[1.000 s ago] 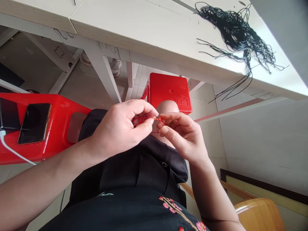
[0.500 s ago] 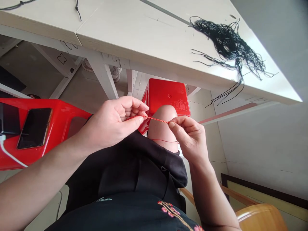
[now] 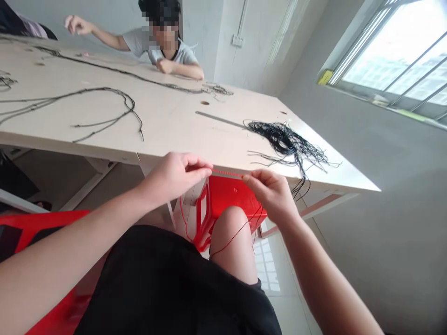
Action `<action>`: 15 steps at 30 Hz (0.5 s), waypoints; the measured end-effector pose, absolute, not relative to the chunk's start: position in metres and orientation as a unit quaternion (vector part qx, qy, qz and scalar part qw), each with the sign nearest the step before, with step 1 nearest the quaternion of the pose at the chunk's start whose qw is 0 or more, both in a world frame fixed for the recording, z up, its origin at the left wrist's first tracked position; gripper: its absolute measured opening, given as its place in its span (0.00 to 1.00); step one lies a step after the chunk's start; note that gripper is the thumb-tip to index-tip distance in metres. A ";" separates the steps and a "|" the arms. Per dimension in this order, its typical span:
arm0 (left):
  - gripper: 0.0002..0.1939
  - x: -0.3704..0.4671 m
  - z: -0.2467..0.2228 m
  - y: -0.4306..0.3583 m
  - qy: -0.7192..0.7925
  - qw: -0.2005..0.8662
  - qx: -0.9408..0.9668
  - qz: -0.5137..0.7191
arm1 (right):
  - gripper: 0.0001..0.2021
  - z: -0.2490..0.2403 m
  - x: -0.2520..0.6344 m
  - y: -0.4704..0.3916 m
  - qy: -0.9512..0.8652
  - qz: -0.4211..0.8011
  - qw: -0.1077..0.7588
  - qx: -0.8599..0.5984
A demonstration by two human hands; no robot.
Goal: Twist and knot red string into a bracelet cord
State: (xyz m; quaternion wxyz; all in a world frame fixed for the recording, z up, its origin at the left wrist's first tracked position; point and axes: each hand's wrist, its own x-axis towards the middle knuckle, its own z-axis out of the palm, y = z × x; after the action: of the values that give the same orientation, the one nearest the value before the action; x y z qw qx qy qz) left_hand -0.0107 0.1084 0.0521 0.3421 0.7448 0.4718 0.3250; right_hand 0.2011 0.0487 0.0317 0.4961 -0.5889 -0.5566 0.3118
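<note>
A short red twisted cord (image 3: pixel 226 173) stretches between my two hands, just in front of the table's near edge. My left hand (image 3: pixel 181 174) pinches its left end between thumb and fingers. At the right end, my right hand (image 3: pixel 267 188) grips the cord with thumb and forefinger. Thin loose red strands hang below both hands, and one crosses my bare knee (image 3: pixel 232 232). On the table beyond my right hand lies a tangled bundle of black cords (image 3: pixel 286 142), some ends drooping over the edge.
The long pale table (image 3: pixel 174 135) spans the view, with black knotted cords (image 3: pixel 104 89) and a metal ruler (image 3: pixel 220 119) on it. Across it sits a person (image 3: pixel 178 58) with forearms over the table. A red stool (image 3: pixel 226 193) stands below, another red seat (image 3: pixel 70 216) at left.
The view has tilted up, bringing the far side of the table, a person and a window into sight. Both hands still hold the red cord, which now lies nearer the table edge in view.
</note>
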 end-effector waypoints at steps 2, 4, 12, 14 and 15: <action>0.11 -0.004 0.072 0.144 0.482 0.281 0.754 0.348 | 0.09 0.056 0.206 0.087 -0.547 0.337 0.472 -0.603; 0.10 0.003 0.088 0.178 0.515 0.251 0.738 0.357 | 0.07 0.075 0.207 0.129 -0.541 0.338 0.419 -0.646; 0.09 0.008 0.092 0.283 0.628 0.300 0.663 0.275 | 0.13 0.084 0.182 0.241 -0.522 0.328 0.310 -0.724; 0.11 0.006 0.086 0.294 0.636 0.312 0.655 0.262 | 0.14 0.082 0.176 0.250 -0.516 0.316 0.290 -0.741; 0.12 0.005 0.084 0.298 0.639 0.323 0.650 0.256 | 0.15 0.081 0.174 0.254 -0.514 0.309 0.282 -0.749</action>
State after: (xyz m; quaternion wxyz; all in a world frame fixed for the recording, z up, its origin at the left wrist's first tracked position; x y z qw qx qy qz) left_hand 0.0054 0.2975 0.0835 0.3226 0.6497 0.6390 0.2559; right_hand 0.1740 0.2539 0.0813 0.2824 -0.7486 -0.5139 0.3094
